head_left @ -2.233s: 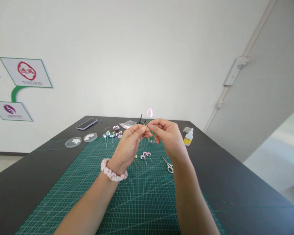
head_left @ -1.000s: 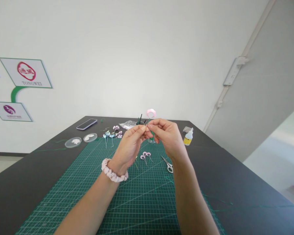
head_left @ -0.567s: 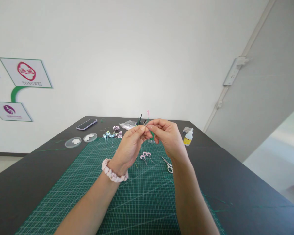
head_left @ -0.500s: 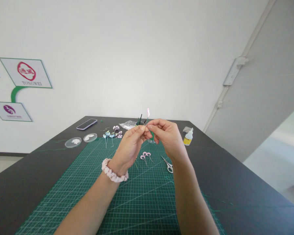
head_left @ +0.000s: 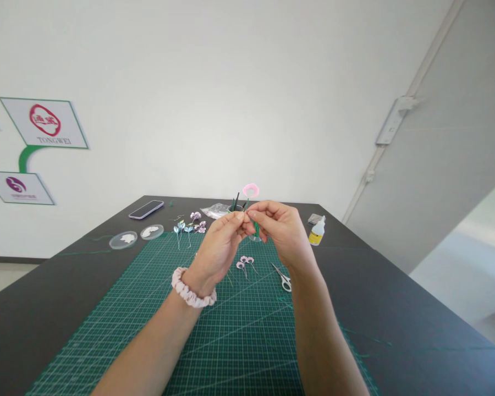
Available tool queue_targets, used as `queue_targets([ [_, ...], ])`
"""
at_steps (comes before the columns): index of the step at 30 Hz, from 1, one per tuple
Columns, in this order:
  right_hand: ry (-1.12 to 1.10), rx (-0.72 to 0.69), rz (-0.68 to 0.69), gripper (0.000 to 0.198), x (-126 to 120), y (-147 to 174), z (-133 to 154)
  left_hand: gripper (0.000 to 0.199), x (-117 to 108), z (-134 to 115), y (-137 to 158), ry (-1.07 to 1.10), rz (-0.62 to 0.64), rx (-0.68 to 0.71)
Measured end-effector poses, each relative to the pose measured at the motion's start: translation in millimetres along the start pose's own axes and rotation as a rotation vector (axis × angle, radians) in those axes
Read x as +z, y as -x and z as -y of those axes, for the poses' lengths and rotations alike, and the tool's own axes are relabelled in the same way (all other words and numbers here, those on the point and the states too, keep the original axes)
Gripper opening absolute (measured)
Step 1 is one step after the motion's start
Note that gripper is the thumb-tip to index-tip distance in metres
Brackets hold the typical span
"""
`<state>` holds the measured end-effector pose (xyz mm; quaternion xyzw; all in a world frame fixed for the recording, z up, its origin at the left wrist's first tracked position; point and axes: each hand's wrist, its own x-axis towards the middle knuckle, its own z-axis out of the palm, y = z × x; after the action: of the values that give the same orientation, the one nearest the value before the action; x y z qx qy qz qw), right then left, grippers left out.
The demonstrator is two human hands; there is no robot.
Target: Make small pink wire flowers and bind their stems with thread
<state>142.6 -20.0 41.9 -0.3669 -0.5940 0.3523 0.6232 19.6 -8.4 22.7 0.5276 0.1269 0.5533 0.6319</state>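
A pink petal (head_left: 251, 190) on a thin green stem stands upright above my fingertips. My left hand (head_left: 226, 236) pinches the lower stem between thumb and finger. Right beside it, my right hand (head_left: 278, 225) pinches the same stem, and the fingertips of both hands meet. The stem's lower end is hidden by my fingers. Below the hands, several small pink petals on wires (head_left: 245, 260) lie on the green cutting mat (head_left: 247, 335). Scissors with white handles (head_left: 284, 280) lie beside my right wrist. Something green, partly hidden, stands behind my hands.
A glue bottle (head_left: 317, 231) stands at the right. Left of the hands are blue wired petals (head_left: 181, 226), purple flowers (head_left: 198, 225), two shallow dishes with white pieces (head_left: 124, 240) and a phone (head_left: 146, 209). A plastic bag (head_left: 215, 210) and a cup of dark sticks (head_left: 234, 207) sit behind.
The pink petal has turned about its stem, from edge-on to showing its broad rounded side. Both hands stay in nearly the same place.
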Motion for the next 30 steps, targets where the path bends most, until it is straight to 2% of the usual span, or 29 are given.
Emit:
queue_targets([
  [30,-0.024,0.011,0.014,0.009,2.3,0.2,2.5,0.031,6.5,1.1,0.7,0.037,0.003,0.011],
])
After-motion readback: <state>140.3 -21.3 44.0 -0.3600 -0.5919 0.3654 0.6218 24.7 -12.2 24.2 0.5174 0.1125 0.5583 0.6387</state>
